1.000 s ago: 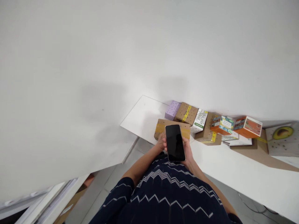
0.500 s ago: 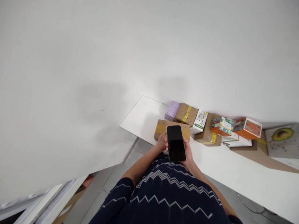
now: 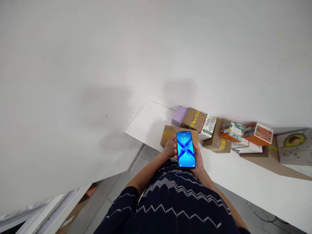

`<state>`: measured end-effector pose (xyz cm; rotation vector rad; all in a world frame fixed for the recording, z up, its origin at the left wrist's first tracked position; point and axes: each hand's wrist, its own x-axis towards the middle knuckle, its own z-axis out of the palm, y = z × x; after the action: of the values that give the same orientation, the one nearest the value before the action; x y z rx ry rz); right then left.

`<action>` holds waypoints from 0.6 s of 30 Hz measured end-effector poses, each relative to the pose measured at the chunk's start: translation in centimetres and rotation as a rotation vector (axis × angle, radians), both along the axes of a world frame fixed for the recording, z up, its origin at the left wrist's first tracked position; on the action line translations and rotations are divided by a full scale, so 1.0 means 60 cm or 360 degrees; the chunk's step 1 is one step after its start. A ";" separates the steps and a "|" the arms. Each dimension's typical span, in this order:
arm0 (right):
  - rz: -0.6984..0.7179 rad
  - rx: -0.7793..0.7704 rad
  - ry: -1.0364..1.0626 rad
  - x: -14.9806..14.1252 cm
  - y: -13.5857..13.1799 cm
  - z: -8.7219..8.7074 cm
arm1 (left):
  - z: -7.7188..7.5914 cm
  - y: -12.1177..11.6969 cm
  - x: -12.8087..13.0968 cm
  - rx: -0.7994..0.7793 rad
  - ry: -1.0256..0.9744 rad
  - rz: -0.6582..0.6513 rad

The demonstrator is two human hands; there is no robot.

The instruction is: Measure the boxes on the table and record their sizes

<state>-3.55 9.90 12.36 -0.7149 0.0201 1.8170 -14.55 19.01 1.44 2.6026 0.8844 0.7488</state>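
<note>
A smartphone [image 3: 186,151] with a lit blue lock screen reading 2:52 is in my right hand [image 3: 198,159]. My right palm is behind it, and its fingertips curl around the phone's left edge. To the left, my left hand [image 3: 170,147] lies at the near side of a brown cardboard box [image 3: 168,132] with yellow tape, fingers stretched forward. The phone hides part of those fingers and much of the box. Whether the left hand presses on the box or only hovers I cannot tell.
On the white shelf [image 3: 248,175] stand a lilac box [image 3: 179,116], a taped brown box [image 3: 195,119], a white Super Meal box [image 3: 209,126], orange-sided boxes [image 3: 262,135] and an avocado-printed carton [image 3: 293,148]. A white wall [image 3: 156,48] rises behind. Cables [image 3: 263,219] hang at lower right.
The phone's screen has gone from black to lit, showing the time. The phone and right hand have shifted slightly right. My left hand has barely moved.
</note>
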 end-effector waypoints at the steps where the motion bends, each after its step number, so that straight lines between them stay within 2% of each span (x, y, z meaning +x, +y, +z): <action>1: -0.0038 -0.0032 -0.0089 0.008 -0.005 0.000 | 0.010 -0.001 -0.001 0.0022 0.0075 -0.0045; 4: -0.0208 -0.0147 -0.0438 0.046 -0.033 -0.006 | 0.037 0.000 -0.007 0.0084 0.0326 -0.0181; 6: -0.0354 -0.0227 -0.0725 0.077 -0.062 -0.023 | 0.048 0.004 -0.018 0.0097 0.0409 -0.0184; 8: -0.0506 -0.0311 -0.1068 0.108 -0.097 -0.051 | 0.050 0.010 -0.035 0.0089 0.0447 -0.0096; 10: -0.0498 -0.0478 -0.1484 0.136 -0.132 -0.091 | 0.049 0.020 -0.059 0.0053 0.0467 0.0055; 11: -0.0429 -0.0568 -0.1723 0.147 -0.147 -0.114 | 0.048 0.028 -0.073 0.0022 0.0488 0.0139; 13: -0.0146 -0.0829 -0.2212 0.163 -0.170 -0.161 | 0.050 0.050 -0.099 -0.0062 0.0571 0.0316; 15: 0.0195 -0.1026 -0.2529 0.169 -0.183 -0.205 | 0.059 0.078 -0.120 -0.0151 0.0693 0.0497; 18: 0.0490 -0.1250 -0.2921 0.161 -0.184 -0.252 | 0.080 0.120 -0.145 -0.0228 0.0804 0.0837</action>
<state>6.14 -1.16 -2.76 -2.7705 -0.6236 0.7254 -23.26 26.22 6.26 2.4787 1.7365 0.1064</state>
